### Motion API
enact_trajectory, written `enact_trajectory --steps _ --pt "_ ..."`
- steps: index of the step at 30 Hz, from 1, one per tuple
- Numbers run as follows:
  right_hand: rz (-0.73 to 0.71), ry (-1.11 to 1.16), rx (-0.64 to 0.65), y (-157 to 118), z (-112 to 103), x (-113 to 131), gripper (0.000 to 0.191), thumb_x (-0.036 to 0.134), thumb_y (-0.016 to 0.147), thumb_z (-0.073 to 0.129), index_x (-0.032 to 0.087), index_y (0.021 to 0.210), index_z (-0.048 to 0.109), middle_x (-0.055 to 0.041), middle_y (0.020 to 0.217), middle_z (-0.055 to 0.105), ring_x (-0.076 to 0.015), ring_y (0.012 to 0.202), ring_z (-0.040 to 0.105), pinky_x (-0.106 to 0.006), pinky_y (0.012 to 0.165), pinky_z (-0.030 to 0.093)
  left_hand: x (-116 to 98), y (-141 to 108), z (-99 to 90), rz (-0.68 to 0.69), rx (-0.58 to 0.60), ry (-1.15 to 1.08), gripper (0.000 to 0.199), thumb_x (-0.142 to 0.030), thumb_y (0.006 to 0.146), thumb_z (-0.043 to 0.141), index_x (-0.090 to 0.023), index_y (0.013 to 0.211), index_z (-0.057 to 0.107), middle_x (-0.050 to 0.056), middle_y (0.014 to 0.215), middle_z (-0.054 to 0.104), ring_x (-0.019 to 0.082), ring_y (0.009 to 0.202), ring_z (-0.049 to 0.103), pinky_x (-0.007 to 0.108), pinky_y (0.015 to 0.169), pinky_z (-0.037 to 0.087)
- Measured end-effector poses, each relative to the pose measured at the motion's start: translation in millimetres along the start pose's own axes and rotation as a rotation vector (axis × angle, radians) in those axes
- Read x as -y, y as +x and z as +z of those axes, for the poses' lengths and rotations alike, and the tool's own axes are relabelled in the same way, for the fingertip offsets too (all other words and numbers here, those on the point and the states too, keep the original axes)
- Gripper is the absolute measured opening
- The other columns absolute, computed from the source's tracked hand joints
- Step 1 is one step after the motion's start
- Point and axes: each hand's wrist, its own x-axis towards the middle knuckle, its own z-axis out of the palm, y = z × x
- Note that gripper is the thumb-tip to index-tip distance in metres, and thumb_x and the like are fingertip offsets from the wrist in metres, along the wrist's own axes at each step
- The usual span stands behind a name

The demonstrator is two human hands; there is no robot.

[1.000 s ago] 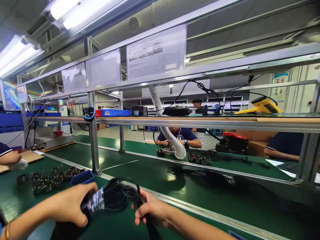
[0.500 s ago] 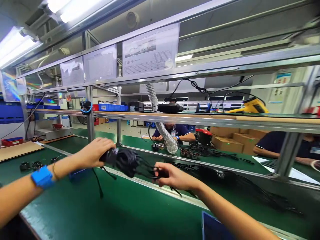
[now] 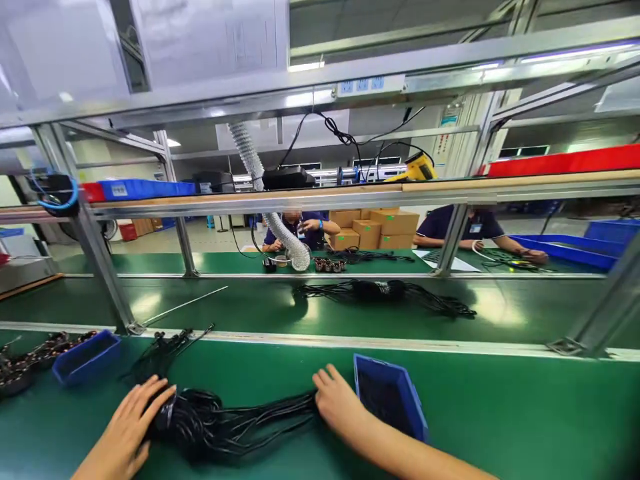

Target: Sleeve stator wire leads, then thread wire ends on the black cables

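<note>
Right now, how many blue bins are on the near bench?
2: one blue bin just right of the right hand, a second blue bin at left beside coppery parts. Others may be out of frame.

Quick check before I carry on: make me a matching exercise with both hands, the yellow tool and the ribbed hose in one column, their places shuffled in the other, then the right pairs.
Things
1. Left hand
2. Right hand
3. Yellow tool
4. Ribbed hose

Places
A. On the raised shelf
B. At the thin strands stretching out from the black cable bundle
C. Hanging, its lower end below the shelf's level
D. At the bundle's shiny band

Right pairs
1-D
2-B
3-A
4-C
</note>
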Motion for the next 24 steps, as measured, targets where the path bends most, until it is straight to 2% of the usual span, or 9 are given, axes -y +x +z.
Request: enact_trajectory --steps 2,4,5,7,9,12,15,18,24 --pt "0.112 -0.055 -0.037 -23 -10 -27 0.026 -0.001 0.080 0.057 0.014 0.092 0.075 -0.0214 0.123 0.065 -0.0366 0.121 0.056 -0.055 0.105 0.039 -21 6 -8.6 -0.025 -0.028 -0.052 0.073 -0.015 0.080 0.047 -0.028 0.151 0.036 0.011 0.148 0.050 0.035 0.138 0.043 0.054 0.114 0.035" --pt "0.224 -0.102 -0.098 -50 -21 -53 0.031 0.000 0.083 0.051 0.013 0.099 0.074 -0.0226 0.128 0.062 -0.0373 0.121 0.054 -0.055 0.102 0.041 -57 15 -8.7 -0.014 0.028 -0.105 0.062 -0.020 0.086 0.048 -0.030 0.147 0.042 0.010 0.139 0.058 0.032 0.128 0.054 0.046 0.108 0.044" --pt "0.291 -0.121 -0.147 -63 -24 -64 0.031 0.002 0.084 0.049 0.013 0.101 0.073 -0.0219 0.128 0.061 -0.0367 0.118 0.056 -0.053 0.099 0.044 -80 22 -4.6 0.031 0.111 -0.148 0.055 -0.021 0.088 0.049 -0.031 0.142 0.050 0.009 0.133 0.063 0.030 0.121 0.060 0.041 0.104 0.048" --pt "0.429 -0.139 -0.276 -88 -23 -82 0.028 0.009 0.089 0.047 0.017 0.102 0.071 -0.0184 0.122 0.064 -0.0339 0.111 0.059 -0.049 0.092 0.048 -133 40 10.9 0.091 0.363 -0.228 0.048 -0.020 0.088 0.051 -0.029 0.133 0.061 0.009 0.129 0.067 0.029 0.118 0.062 0.037 0.103 0.049" --pt "0.552 -0.143 -0.375 -108 -14 -94 0.026 0.018 0.093 0.046 0.019 0.104 0.070 -0.0162 0.117 0.065 -0.0322 0.105 0.061 -0.046 0.089 0.050 -184 62 32.1 0.061 0.563 -0.217 0.052 -0.022 0.082 0.057 -0.018 0.134 0.062 0.017 0.135 0.062 0.037 0.124 0.058 0.045 0.106 0.046" --pt "0.679 -0.126 -0.402 -128 5 -100 0.027 0.025 0.094 0.045 0.019 0.111 0.066 -0.0166 0.114 0.064 -0.0326 0.099 0.062 -0.046 0.086 0.053 -240 93 62.4 0.060 0.677 -0.190 0.050 -0.012 0.086 0.046 -0.007 0.134 0.059 0.024 0.141 0.056 0.038 0.132 0.051 0.049 0.108 0.043" --pt "0.759 -0.054 -0.385 -135 21 -99 0.029 0.027 0.095 0.043 0.019 0.114 0.063 -0.0158 0.112 0.065 -0.0317 0.097 0.064 -0.044 0.083 0.055 -263 111 81.5 0.076 0.608 -0.204 0.050 -0.009 0.087 0.044 -0.010 0.135 0.058 0.023 0.142 0.054 0.038 0.133 0.049 0.051 0.108 0.042" --pt "0.831 0.041 -0.362 -133 27 -95 0.032 0.026 0.096 0.038 0.021 0.120 0.059 -0.0141 0.112 0.066 -0.0299 0.098 0.067 -0.040 0.077 0.057 -265 123 86.6 0.065 0.528 -0.177 0.051 -0.014 0.086 0.048 -0.011 0.136 0.056 0.023 0.141 0.054 0.039 0.132 0.048 0.054 0.108 0.041" --pt "0.867 0.217 -0.288 -125 24 -85 0.042 0.021 0.096 0.036 0.018 0.135 0.050 -0.0146 0.123 0.065 -0.0258 0.092 0.072 -0.036 0.073 0.057 -268 138 76.8 0.074 0.661 -0.227 0.033 -0.011 0.081 0.047 -0.011 0.108 0.066 0.018 0.112 0.065 0.034 0.108 0.060 0.046 0.096 0.047"
